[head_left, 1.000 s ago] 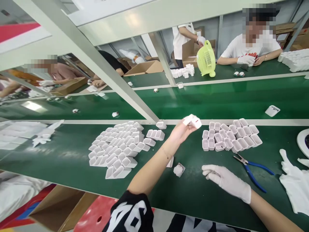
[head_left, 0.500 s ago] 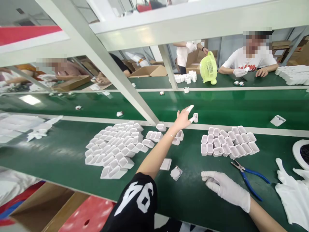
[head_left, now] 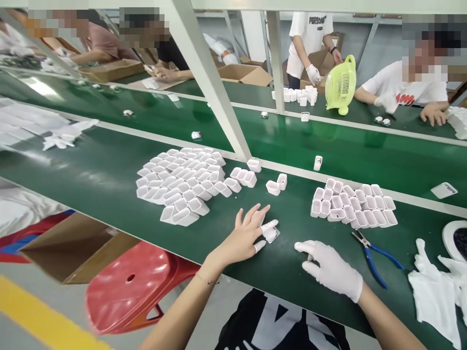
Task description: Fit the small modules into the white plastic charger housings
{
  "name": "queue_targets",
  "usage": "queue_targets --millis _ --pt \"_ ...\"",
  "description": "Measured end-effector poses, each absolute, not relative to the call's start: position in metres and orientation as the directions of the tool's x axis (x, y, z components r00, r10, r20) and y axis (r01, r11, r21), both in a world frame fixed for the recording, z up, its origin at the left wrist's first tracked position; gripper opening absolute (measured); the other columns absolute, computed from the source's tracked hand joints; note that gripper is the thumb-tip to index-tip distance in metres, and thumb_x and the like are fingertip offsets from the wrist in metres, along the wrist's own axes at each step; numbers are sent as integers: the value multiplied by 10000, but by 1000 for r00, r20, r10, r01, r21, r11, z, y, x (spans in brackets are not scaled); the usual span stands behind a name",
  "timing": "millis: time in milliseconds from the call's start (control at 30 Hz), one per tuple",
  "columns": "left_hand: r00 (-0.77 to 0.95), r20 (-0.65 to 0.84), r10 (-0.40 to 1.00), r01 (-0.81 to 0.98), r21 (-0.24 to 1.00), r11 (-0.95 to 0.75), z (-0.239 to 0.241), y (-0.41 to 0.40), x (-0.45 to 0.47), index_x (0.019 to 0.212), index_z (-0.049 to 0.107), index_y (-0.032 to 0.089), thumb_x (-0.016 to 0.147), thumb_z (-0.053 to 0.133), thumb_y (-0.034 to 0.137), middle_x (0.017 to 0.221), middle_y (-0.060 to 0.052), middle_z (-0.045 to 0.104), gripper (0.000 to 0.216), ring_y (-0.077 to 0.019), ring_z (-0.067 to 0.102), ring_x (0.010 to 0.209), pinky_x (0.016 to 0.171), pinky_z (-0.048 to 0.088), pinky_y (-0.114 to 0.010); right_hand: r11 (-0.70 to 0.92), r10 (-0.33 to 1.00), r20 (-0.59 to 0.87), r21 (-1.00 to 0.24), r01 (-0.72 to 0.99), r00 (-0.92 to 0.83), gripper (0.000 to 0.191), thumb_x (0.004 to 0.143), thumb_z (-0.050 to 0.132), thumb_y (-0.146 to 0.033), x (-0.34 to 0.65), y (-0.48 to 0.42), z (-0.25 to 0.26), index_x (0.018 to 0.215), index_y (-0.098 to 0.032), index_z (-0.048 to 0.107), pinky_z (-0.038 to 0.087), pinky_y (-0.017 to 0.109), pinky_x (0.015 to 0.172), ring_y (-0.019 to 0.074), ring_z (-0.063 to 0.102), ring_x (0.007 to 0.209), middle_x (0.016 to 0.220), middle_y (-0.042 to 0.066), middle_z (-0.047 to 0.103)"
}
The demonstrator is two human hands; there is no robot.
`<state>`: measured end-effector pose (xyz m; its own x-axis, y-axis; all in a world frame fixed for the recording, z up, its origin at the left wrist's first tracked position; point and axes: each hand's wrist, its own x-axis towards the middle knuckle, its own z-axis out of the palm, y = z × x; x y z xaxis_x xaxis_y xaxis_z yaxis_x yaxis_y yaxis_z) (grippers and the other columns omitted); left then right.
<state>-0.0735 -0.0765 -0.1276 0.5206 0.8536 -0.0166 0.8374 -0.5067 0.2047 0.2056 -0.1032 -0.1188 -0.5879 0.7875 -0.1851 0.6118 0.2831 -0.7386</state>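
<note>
My left hand (head_left: 248,232) hovers low over the green bench, its fingers spread and white covers on the thumb and index finger. Just beside those covered fingertips lies a small white part (head_left: 272,235), partly hidden by them; whether they touch cannot be made out. In a white glove, my right hand (head_left: 327,266) is at the bench with thumb and fingers apart and nothing between them. Pliers with blue handles (head_left: 375,260) lie to its right. Two white open-topped cups (head_left: 273,188) stand beyond my left hand.
Rows of white cups stand in a left group (head_left: 182,180) and a right group (head_left: 352,204). A white casing (head_left: 318,163) lies on the green belt (head_left: 284,141) behind a pale rail. A slanted post (head_left: 215,87) crosses the view. Co-workers sit opposite, near a green fan (head_left: 341,87).
My left hand has come back from the belt edge to the bench, leaving a white casing on the belt. The view has shifted; my right hand stays nearly in place.
</note>
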Motion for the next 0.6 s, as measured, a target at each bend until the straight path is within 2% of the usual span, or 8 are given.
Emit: queue_targets --millis 133,200,267,367,433,500,533,600 --pt "525 48 850 812 269 -518 -122 -70 -64 1031 670 211 837 539 87 1499 -126 367 265 -385 194 1428 1078 73 -735 389 812 -102 -639 664 -574 477 848 478 -179 192 -114 -125 1318 -246 527 484 438 975 229 603 1101 1305 76 590" --pt "462 105 881 784 416 -461 -120 -73 -53 976 672 207 813 621 149 1439 -124 448 181 -373 260 1404 1094 119 -706 421 853 7 -602 679 -523 554 827 503 -174 185 -118 -129 1377 -213 455 455 468 1024 259 536 1220 1381 113 527" --pt "364 136 921 689 627 -365 -121 -82 -37 944 660 214 776 693 219 1370 -110 519 172 -345 349 1361 1100 244 -636 480 856 141 -577 661 -498 666 793 552 -187 178 -119 -130 1432 -180 360 434 505 1045 295 442 1318 1448 154 445" --pt "212 118 970 500 840 -212 -122 -101 -11 809 620 200 732 719 211 1259 -92 595 126 -295 468 1271 1065 381 -519 544 833 296 -595 592 -468 599 802 579 -225 169 -117 -125 1376 -181 415 474 504 1000 310 499 1263 1359 167 524" --pt "164 94 982 442 883 -158 -120 -111 -1 758 598 199 714 716 193 1191 -84 628 125 -278 527 1200 1037 414 -491 555 826 338 -626 548 -450 392 831 582 -262 166 -114 -120 1219 -216 552 495 473 969 296 567 1173 1216 130 615" --pt "192 102 976 447 877 -179 -116 -116 -4 759 606 205 743 689 213 1139 -75 652 85 -262 575 1123 1011 432 -479 554 823 347 -664 502 -449 272 828 617 -314 166 -111 -117 1091 -241 612 517 435 923 275 612 1075 1100 94 656" --pt "216 131 968 464 858 -220 -114 -115 -11 804 622 209 778 658 229 1129 -76 657 49 -255 587 1099 1001 437 -474 546 826 351 -692 473 -441 287 822 631 -335 167 -110 -117 1094 -244 610 528 418 892 259 632 1012 1043 80 669" --pt "248 227 942 542 773 -329 -112 -108 -34 984 630 214 840 588 252 1183 -97 638 154 -258 566 1130 1013 420 -480 497 854 344 -760 418 -390 389 830 624 -360 170 -108 -120 1193 -234 562 540 394 853 224 654 891 936 55 685"
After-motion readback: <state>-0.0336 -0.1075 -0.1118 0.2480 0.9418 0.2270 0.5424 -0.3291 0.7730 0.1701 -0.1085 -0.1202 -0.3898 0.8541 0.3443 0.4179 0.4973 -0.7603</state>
